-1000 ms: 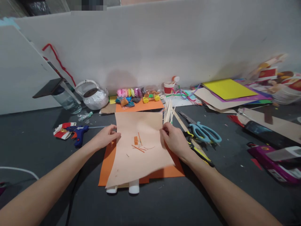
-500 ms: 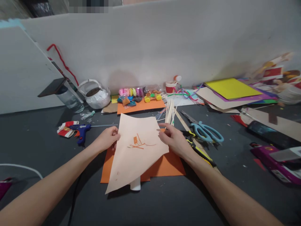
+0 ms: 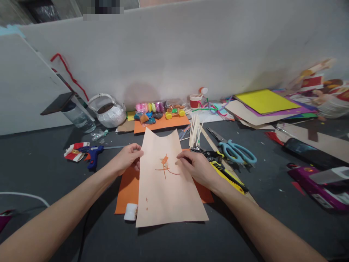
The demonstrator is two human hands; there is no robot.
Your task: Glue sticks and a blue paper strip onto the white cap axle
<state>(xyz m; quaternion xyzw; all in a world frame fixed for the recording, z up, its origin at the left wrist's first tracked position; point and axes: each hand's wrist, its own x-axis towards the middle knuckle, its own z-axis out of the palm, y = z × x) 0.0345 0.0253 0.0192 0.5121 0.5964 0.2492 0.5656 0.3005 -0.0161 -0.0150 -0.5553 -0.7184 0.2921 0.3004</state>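
My left hand (image 3: pixel 131 157) pinches the left edge of a pale peach paper sheet (image 3: pixel 169 200). On the opposite edge, my right hand (image 3: pixel 193 165) grips the same sheet. The paper sags into a trough between the hands, above the table. Several thin orange paper scraps (image 3: pixel 164 165) have gathered in its middle. Beneath it, orange paper (image 3: pixel 127 189) lies partly hidden. A small white cylindrical piece (image 3: pixel 131 211) shows beside the sheet's lower left edge.
A blue glue gun (image 3: pixel 94 154) lies left. Right of my right hand are yellow-black pliers (image 3: pixel 230 176) and blue-handled scissors (image 3: pixel 237 151). Thin wooden sticks (image 3: pixel 194 131) stand behind the sheet. A silver kettle-shaped pot (image 3: pixel 110 111), clay packs (image 3: pixel 151 109) and stacked coloured paper (image 3: pixel 267 100) line the back.
The sheet has turned and its sides have curled upward. The scraps have slid closer together. More of the white piece shows at the lower left. Both hands still hold the paper.
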